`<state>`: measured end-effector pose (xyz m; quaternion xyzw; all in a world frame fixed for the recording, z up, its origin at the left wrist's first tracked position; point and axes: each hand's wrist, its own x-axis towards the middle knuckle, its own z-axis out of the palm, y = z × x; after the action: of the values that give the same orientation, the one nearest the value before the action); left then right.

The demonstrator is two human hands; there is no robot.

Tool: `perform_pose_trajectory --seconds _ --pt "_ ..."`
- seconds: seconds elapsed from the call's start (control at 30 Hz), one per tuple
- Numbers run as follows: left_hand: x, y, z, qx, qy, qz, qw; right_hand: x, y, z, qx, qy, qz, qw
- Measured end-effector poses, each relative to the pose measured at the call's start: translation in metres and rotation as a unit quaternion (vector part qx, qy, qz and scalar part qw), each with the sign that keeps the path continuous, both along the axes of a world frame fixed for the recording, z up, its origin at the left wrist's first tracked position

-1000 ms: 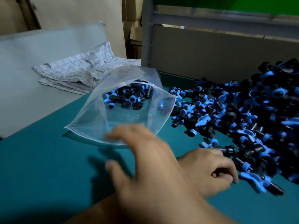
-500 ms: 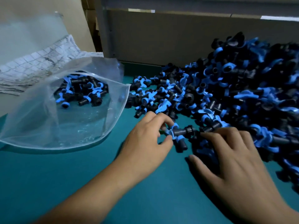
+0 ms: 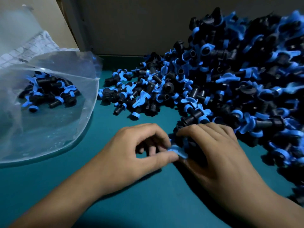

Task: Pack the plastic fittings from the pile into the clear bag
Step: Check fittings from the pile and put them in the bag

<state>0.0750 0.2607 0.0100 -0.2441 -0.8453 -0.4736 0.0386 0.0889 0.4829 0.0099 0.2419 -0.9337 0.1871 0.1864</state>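
Both hands sit low on the teal surface (image 3: 148,203) at the near edge of the large pile of black and blue plastic fittings (image 3: 230,83). The left hand (image 3: 131,155) has a narrow grip: thumb and curled fingers close on the blue wing of a small black and blue fitting (image 3: 178,149) that lies between the two hands. The right hand (image 3: 218,153) lies just beside that grip, palm down, its fingers bent over a few black fittings at the foot of the pile; whether it truly clasps them or only covers them cannot be told, since the fingers hide what is under them.

The pile spreads up and away from both grips, filling the far right of the view and rising against a plain grey back wall (image 3: 131,27). Well to the left of the left grip lies the clear plastic bag (image 3: 54,129), its mouth open toward the pile, with a small heap of the same black and blue fittings (image 3: 49,92) inside at its far end. Beyond the bag, a white checked cloth (image 3: 32,48) rests.
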Motion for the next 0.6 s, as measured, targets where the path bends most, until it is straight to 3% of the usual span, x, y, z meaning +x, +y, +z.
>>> perform_pose_trajectory --seconds 0.13,0.2,0.3,0.37,0.43,0.53,0.6 --pt "-0.007 -0.009 -0.002 0.076 0.019 0.093 0.993 0.004 0.005 0.004 -0.139 -0.009 0.026 0.99" --pt "-0.009 -0.007 0.0 0.086 -0.058 0.05 0.993 0.007 0.01 0.003 -0.176 -0.004 0.057 0.983" --pt "-0.005 -0.002 0.001 0.161 -0.178 -0.075 0.968 -0.016 0.008 0.0 -0.195 -0.043 0.065 0.978" --pt "-0.005 -0.002 0.001 0.194 -0.178 -0.054 0.963 -0.029 0.007 -0.006 -0.191 -0.111 0.043 0.974" --pt "-0.008 -0.004 0.002 0.26 -0.184 0.008 0.948 -0.03 0.01 -0.018 -0.246 -0.061 0.064 0.965" --pt "-0.01 -0.008 0.004 0.327 -0.206 0.044 0.921 -0.023 0.019 -0.033 -0.426 -0.141 0.134 0.883" --pt "-0.008 -0.006 0.005 0.329 -0.201 0.03 0.922 -0.032 0.018 -0.036 -0.467 -0.163 0.147 0.857"
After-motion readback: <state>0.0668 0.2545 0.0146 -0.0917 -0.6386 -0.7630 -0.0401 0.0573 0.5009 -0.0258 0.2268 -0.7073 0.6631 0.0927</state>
